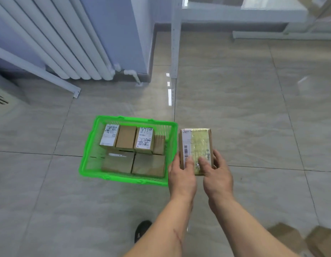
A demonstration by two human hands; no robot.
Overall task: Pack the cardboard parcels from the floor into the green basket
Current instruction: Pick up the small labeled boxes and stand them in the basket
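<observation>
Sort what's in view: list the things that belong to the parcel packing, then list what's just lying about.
Part of the job:
- green basket, on the floor
- parcels already in it
- taped parcel, gripped by left hand and right hand
- cardboard boxes at bottom right

Just there:
- radiator
- white shelf frame
- black shoe

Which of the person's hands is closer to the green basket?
Left. The left hand grips the taped parcel right beside the green basket, at its right rim; the right hand holds the parcel's far side.

Bright even daylight, glare streaks on glossy floor [169, 93] (edges warped, soft)
</observation>
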